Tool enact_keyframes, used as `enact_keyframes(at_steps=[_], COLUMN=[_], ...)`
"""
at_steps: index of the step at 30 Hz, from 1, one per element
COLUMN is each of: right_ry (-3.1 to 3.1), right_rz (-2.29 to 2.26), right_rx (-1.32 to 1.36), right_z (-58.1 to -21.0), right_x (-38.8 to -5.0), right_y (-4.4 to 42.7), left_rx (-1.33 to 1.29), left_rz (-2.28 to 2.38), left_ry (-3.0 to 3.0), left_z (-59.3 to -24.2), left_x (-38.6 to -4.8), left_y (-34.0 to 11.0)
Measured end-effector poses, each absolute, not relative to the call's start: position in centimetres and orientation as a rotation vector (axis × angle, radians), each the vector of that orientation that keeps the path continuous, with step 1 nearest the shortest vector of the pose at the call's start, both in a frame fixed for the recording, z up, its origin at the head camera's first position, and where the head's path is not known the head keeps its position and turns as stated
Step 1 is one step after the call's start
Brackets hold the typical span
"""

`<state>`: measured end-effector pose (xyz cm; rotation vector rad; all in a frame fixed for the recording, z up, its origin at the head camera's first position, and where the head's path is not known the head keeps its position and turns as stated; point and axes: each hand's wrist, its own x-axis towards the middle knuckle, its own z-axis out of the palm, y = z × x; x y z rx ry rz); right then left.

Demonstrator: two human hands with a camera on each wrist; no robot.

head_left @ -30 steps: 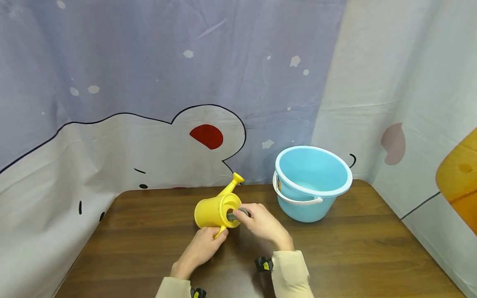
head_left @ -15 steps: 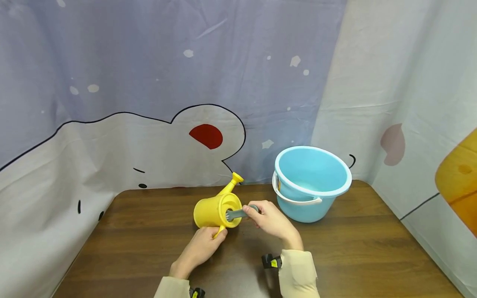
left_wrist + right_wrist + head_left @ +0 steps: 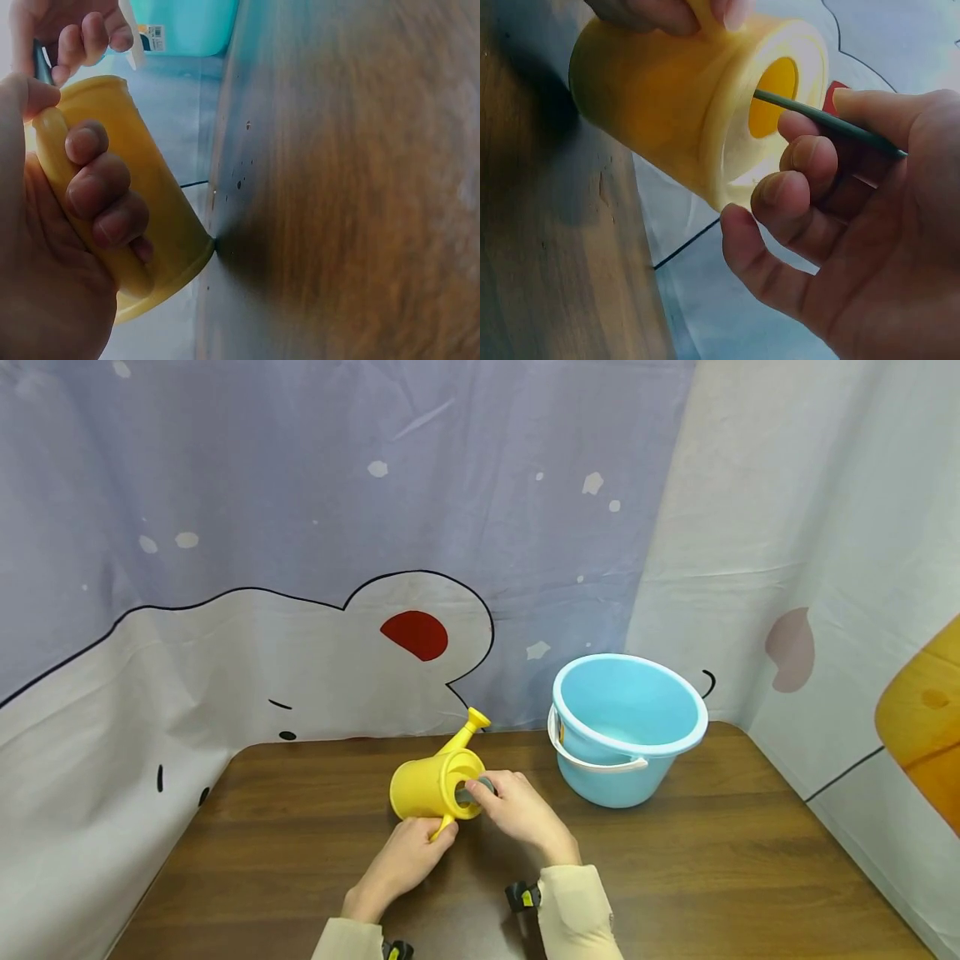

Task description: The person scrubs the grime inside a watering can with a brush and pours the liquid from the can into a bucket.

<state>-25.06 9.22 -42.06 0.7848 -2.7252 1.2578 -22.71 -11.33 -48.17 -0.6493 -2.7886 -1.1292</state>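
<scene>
A yellow watering can [image 3: 422, 787] lies tilted above the table, its round opening turned to the right and its spout pointing up and back. My left hand [image 3: 408, 857] grips the can's handle, with the fingers curled round it in the left wrist view. Between thumb and fingers, my right hand [image 3: 527, 817] pinches the grey-green handle of a slim brush [image 3: 836, 126]. The brush runs through the opening, and its head is hidden inside the can. In the right wrist view the little finger is at the can's rim.
A light blue bucket [image 3: 622, 777] with a white handle stands at the back right of the brown wooden table [image 3: 735, 860]. Small dark specks show on the tabletop near the can. A patterned curtain [image 3: 300, 485] hangs behind the table.
The right hand draws the brush partly out to the right, exposing its bristled end, then moves back left and pushes it in again. The left hand and the watering can hold nearly still.
</scene>
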Motion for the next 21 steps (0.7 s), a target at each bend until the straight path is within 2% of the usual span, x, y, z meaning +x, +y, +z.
enact_keyframes(at_steps=[21], right_ry=[-2.666], right_rz=[1.533], right_rx=[0.887], right_z=[-40.3], right_x=[-24.4], right_y=[11.1], left_rx=[-0.613], left_rz=[-1.167], left_ry=[-2.771], left_z=[-48.2], left_x=[-22.8], left_y=[-11.4])
